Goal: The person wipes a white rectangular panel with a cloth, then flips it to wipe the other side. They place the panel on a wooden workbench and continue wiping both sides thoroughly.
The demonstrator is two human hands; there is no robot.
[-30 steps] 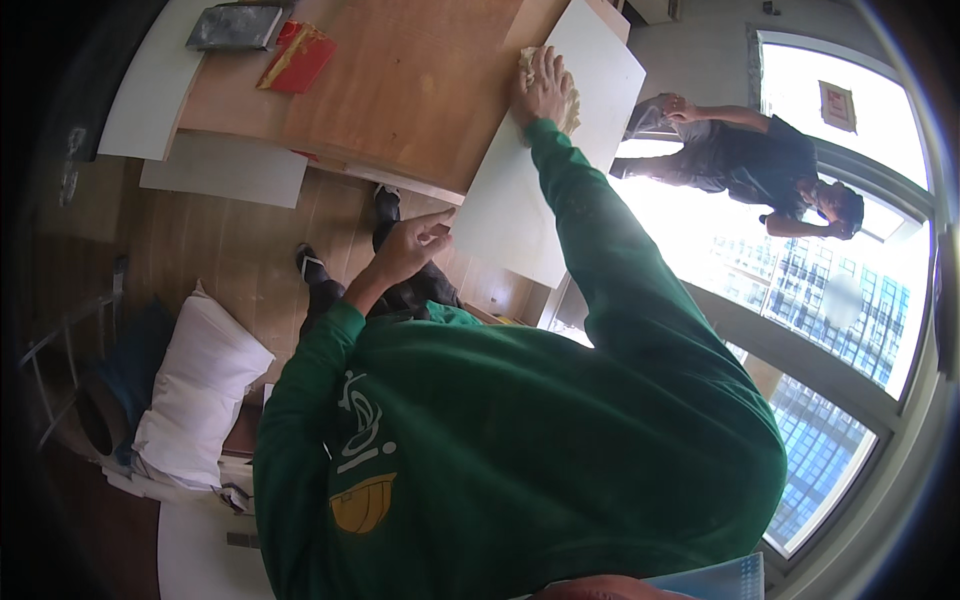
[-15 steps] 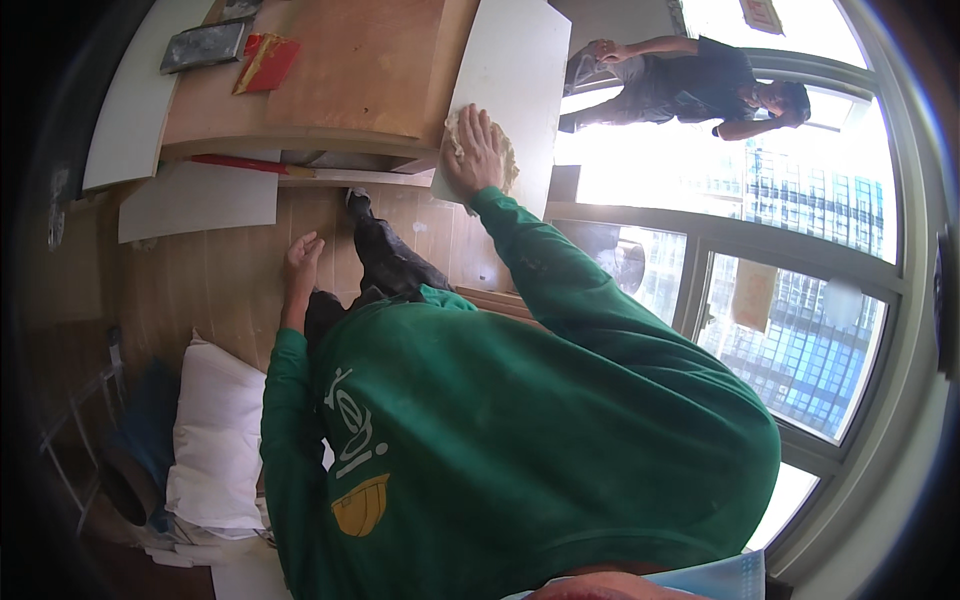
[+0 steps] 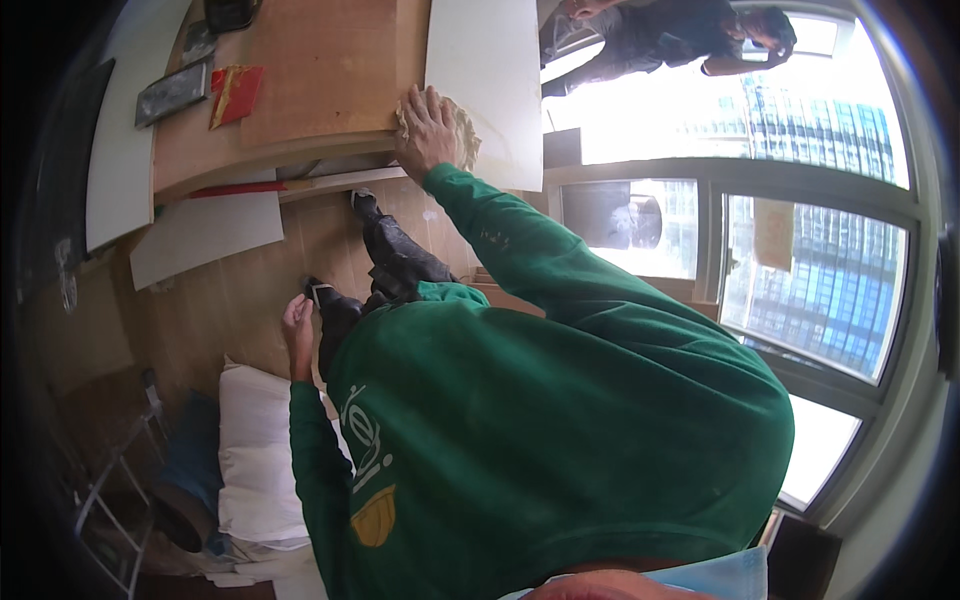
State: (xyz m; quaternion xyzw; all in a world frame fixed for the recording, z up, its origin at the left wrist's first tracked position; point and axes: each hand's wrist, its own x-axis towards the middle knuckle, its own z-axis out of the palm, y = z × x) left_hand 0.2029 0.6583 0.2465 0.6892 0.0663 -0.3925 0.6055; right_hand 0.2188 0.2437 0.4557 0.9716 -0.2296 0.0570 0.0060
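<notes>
Right hand (image 3: 428, 128) lies flat, fingers spread, pressing a crumpled beige cloth rag (image 3: 462, 135) against the near edge of the wooden bench (image 3: 320, 70), right where a white flat panel (image 3: 480, 80) meets the wood. The rag is bunched under the palm and sticks out toward the window side. Looks soft and light, will fold and slip under the fingers; best controlled with the whole palm on top or by pinching the bunched middle, not a loose corner. On a smooth panel it probably slides easily.

Left hand (image 3: 297, 330) hangs low beside the person's dark shoes (image 3: 395, 255), fingers loosely curled, empty as far as can be told.

On the bench's far side: a red flat packet (image 3: 235, 92) and a dark framed tablet-like slab (image 3: 172, 92). White pillow (image 3: 255, 450) on the floor, lower left. Another person (image 3: 660, 35) stands by the bright window (image 3: 740, 180), well apart.
</notes>
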